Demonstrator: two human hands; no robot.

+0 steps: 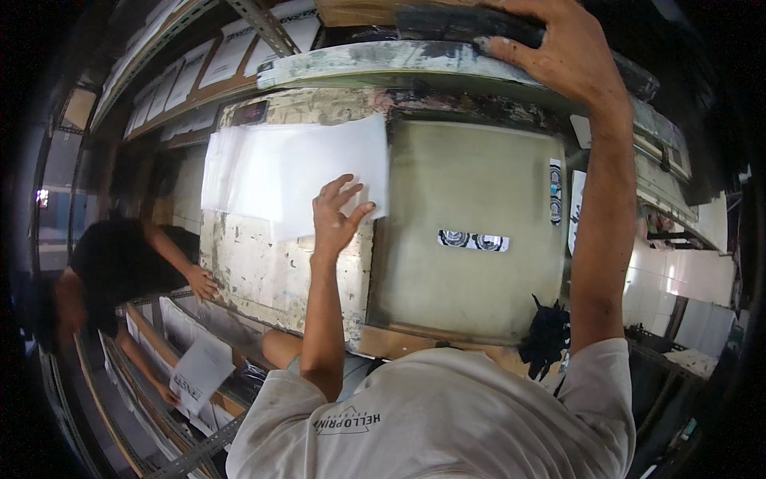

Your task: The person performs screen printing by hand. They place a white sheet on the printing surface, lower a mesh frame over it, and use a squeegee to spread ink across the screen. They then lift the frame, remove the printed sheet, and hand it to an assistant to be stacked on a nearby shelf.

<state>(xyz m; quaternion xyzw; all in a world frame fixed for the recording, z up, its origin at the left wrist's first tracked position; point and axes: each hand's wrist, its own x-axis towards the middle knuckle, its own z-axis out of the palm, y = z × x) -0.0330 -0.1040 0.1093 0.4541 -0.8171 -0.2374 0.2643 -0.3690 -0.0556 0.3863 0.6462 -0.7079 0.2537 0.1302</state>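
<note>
My left hand (339, 219) is over the right end of some white sheets (279, 164), fingers spread and curved. Whether its fingertips press on the paper I cannot tell. Up at the far side, my right hand (562, 48) wraps round a long dark bar (447, 25), with the thumb beside a paint-smeared pale frame edge (359, 60). Between my arms lies a greenish flat board (471, 176). On it rests a small printed strip (473, 240) with round black-and-white designs; a similar strip (555, 191) stands upright along its right edge.
A person in dark clothes (132, 259) is at the left, one hand (202, 283) by the table's edge, the other by a printed sheet (199, 371). Racks of printed sheets (227, 60) stand far left. A black rag-like bundle (546, 337) hangs at the board's near right corner.
</note>
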